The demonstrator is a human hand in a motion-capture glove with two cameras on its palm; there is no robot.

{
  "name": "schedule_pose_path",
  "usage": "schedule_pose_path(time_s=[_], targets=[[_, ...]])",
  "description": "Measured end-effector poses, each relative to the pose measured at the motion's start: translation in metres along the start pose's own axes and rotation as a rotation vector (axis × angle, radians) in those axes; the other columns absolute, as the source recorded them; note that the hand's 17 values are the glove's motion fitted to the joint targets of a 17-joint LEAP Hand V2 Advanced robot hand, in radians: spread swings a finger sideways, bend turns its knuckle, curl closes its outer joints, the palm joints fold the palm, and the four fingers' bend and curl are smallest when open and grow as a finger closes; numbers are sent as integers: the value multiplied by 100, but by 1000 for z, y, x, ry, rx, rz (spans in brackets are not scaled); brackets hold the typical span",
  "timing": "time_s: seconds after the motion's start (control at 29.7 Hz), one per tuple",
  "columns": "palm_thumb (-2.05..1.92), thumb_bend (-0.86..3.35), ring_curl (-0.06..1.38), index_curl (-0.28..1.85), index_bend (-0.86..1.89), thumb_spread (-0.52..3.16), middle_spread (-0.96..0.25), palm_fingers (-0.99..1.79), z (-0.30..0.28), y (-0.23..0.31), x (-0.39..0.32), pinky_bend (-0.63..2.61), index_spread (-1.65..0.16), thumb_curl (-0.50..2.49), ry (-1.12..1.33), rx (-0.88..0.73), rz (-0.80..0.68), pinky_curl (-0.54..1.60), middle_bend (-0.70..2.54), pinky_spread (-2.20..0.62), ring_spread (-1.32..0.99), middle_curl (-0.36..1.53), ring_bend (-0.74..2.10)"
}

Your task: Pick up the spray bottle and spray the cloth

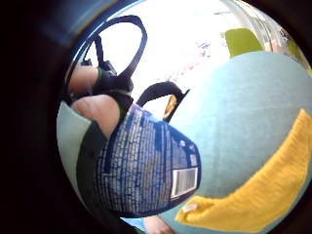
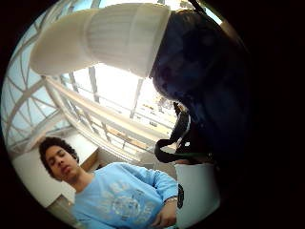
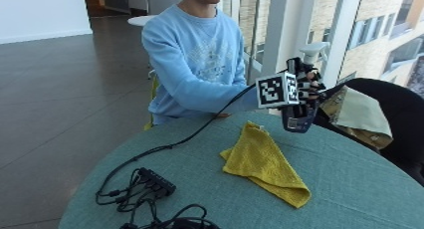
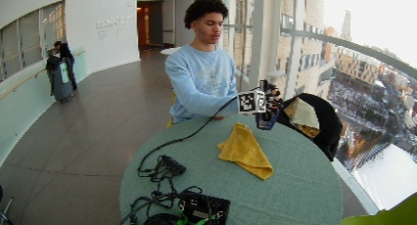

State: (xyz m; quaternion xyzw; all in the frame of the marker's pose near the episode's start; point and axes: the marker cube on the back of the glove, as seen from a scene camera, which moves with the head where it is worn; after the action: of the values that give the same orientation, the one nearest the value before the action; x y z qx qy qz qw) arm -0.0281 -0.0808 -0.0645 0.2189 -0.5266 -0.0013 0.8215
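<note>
Above the round green table [image 3: 371, 189], we see the gloved right hand [image 3: 306, 92] raised with its fingers curled round the dark blue spray bottle [image 3: 298, 117], which it holds upright and clear of the tabletop, white nozzle [image 3: 313, 50] uppermost. The yellow cloth [image 3: 265, 162] lies folded on the table, below the bottle and a little toward the table's middle, not touching it. From the little finger side palm view we read what the outside views cannot give: the bottle's printed blue label with a barcode [image 1: 184, 182], a bare fingertip [image 1: 100, 109] pressed against it, and the cloth beneath. The thumb side palm view shows the ribbed white nozzle collar [image 2: 126, 36] close up. The person's other hand we cannot make out clearly.
</note>
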Motion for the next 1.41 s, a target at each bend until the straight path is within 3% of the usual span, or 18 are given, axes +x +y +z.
schedule_pose_path(time_s=[0.44,0.84,1.11,1.41], targets=[[85,-2,37,26,10,84,-10,99,50,-4,22,24,-24,66,6,4,-1,37,21,19,2,47,45],[83,-3,37,26,11,90,-10,95,48,3,23,24,-26,63,19,-45,23,37,22,19,-1,47,40],[62,-7,36,23,8,99,-9,75,-20,44,15,29,-30,51,180,-148,72,39,20,22,-3,46,37],[55,-4,36,21,8,101,-8,76,-138,142,3,26,-32,43,510,-129,195,36,21,23,-2,44,42]])
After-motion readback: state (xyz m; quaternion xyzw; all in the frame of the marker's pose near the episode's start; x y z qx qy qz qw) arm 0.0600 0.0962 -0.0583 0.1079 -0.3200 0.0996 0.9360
